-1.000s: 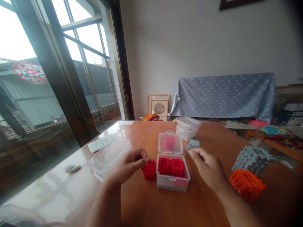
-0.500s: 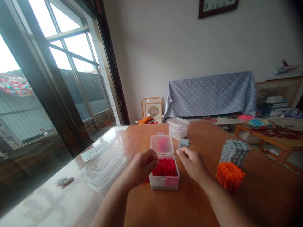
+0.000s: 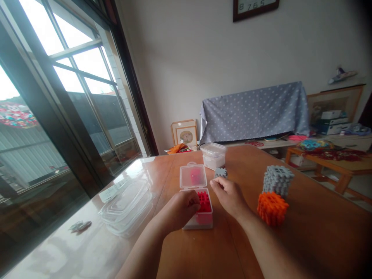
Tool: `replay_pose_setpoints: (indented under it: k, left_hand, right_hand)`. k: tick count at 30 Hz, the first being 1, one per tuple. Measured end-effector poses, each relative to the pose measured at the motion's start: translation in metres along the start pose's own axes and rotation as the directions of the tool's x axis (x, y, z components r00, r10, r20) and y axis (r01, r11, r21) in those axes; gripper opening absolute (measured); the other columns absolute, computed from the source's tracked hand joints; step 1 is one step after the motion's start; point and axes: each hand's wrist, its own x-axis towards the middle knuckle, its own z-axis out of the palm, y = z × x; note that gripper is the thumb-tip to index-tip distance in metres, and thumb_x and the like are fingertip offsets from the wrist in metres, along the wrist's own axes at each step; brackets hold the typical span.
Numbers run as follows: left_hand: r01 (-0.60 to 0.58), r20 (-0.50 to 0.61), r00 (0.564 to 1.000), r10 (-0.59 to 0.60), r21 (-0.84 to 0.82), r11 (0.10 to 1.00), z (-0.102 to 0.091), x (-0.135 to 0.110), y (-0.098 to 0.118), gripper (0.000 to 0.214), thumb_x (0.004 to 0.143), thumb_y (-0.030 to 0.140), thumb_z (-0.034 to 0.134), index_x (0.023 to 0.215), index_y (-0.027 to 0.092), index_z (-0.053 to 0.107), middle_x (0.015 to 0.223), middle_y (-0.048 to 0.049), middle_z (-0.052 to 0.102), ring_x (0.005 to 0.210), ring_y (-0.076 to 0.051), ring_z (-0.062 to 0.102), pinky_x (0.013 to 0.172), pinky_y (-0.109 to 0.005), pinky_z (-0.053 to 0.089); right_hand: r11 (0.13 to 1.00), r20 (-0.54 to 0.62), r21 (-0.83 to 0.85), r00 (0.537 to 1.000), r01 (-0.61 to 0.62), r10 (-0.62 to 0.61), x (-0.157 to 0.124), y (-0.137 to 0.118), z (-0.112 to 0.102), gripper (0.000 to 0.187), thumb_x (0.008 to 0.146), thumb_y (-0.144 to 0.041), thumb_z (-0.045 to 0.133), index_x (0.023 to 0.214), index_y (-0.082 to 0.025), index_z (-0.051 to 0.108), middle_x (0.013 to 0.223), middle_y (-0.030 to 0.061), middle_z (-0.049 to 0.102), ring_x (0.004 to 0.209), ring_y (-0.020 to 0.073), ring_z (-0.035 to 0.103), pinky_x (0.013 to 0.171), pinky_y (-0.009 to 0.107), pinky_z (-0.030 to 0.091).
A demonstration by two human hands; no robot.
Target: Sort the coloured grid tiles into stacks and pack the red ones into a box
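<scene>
A small clear plastic box stands on the table with its hinged lid swung back. Red interlocking lattice pieces are inside it. My left hand is over the box's left side, fingers curled down at the red pieces; whatever they grip is hidden. To the right of the box, my right hand hovers with thumb and forefinger pinched together, and I cannot make out anything between them. Just beyond it lies a grey lattice piece.
Grey lattice pieces and orange lattice pieces are stacked at the right. Clear plastic lids lie at the left, near a paper slip and a small clear packet. A lidded clear container stands at the back.
My left hand has moved right and down over the box, covering its left part. My right hand has come slightly closer to the box. The whole view has shifted a little.
</scene>
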Motion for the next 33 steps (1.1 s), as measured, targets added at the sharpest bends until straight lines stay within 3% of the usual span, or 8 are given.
replay_pose_setpoints:
  k: [6, 10, 14, 21, 25, 33]
  left_hand:
    - [-0.035, 0.077, 0.996, 0.033, 0.032, 0.999, -0.002, 0.001, 0.002, 0.009, 0.085, 0.019, 0.051, 0.079, 0.018, 0.058, 0.076, 0.0022, 0.056, 0.069, -0.012, 0.047, 0.059, -0.024, 0.032]
    - [-0.057, 0.113, 0.992, 0.051, 0.051, 0.997, -0.001, 0.003, -0.002, 0.011, 0.084, 0.016, 0.048, 0.074, 0.018, 0.054, 0.071, 0.0027, 0.053, 0.066, -0.012, 0.044, 0.058, -0.024, 0.030]
    - [-0.067, 0.137, 0.989, 0.056, 0.077, 0.995, -0.001, 0.004, -0.006, 0.013, 0.086, 0.017, 0.047, 0.074, 0.019, 0.052, 0.070, 0.0030, 0.053, 0.066, -0.012, 0.044, 0.060, -0.025, 0.031]
    - [-0.076, 0.172, 0.983, 0.060, 0.083, 0.994, -0.006, 0.005, -0.003, 0.013, 0.089, 0.020, 0.046, 0.078, 0.019, 0.053, 0.077, 0.0018, 0.058, 0.071, -0.013, 0.048, 0.063, -0.024, 0.035]
    - [-0.100, 0.178, 0.980, 0.087, 0.063, 0.993, -0.009, 0.006, -0.002, 0.013, 0.089, 0.019, 0.046, 0.079, 0.018, 0.054, 0.078, 0.0017, 0.058, 0.072, -0.013, 0.048, 0.066, -0.024, 0.037]
    - [-0.160, 0.134, 0.979, 0.155, 0.025, 0.987, -0.011, 0.005, 0.001, 0.016, 0.090, 0.019, 0.049, 0.093, 0.019, 0.065, 0.085, -0.0007, 0.066, 0.076, -0.016, 0.052, 0.072, -0.025, 0.043]
  right_hand:
    - [1.000, -0.006, 0.007, 1.000, 0.005, -0.005, 0.000, -0.003, -0.002, 0.037, 0.096, -0.045, 0.051, 0.067, -0.022, 0.054, 0.058, -0.0040, 0.052, 0.057, 0.0137, 0.048, 0.057, 0.023, 0.034]
    - [0.999, 0.085, -0.002, 0.996, 0.034, -0.033, -0.001, -0.007, -0.002, 0.032, 0.095, -0.041, 0.051, 0.072, -0.022, 0.063, 0.065, -0.0021, 0.062, 0.065, 0.0158, 0.056, 0.061, 0.024, 0.040]
    - [0.995, 0.196, -0.027, 0.977, 0.092, -0.085, -0.003, -0.013, -0.004, 0.021, 0.092, -0.034, 0.055, 0.090, -0.025, 0.074, 0.081, 0.0011, 0.070, 0.083, 0.0199, 0.064, 0.078, 0.029, 0.046]
    - [0.989, 0.276, 0.058, 0.950, 0.135, -0.146, -0.005, -0.024, -0.011, 0.031, 0.095, -0.027, 0.050, 0.118, -0.026, 0.071, 0.082, 0.0009, 0.072, 0.098, 0.0216, 0.064, 0.091, 0.034, 0.045]
    - [0.986, 0.312, -0.021, 0.938, 0.167, -0.152, -0.007, -0.026, -0.011, 0.032, 0.094, -0.023, 0.051, 0.117, -0.026, 0.072, 0.101, 0.0044, 0.071, 0.100, 0.0217, 0.063, 0.092, 0.034, 0.045]
    - [0.959, 0.400, -0.058, 0.887, 0.276, -0.231, -0.010, -0.029, -0.008, 0.037, 0.093, -0.018, 0.051, 0.120, -0.031, 0.072, 0.109, 0.0043, 0.072, 0.105, 0.0237, 0.062, 0.094, 0.036, 0.044]
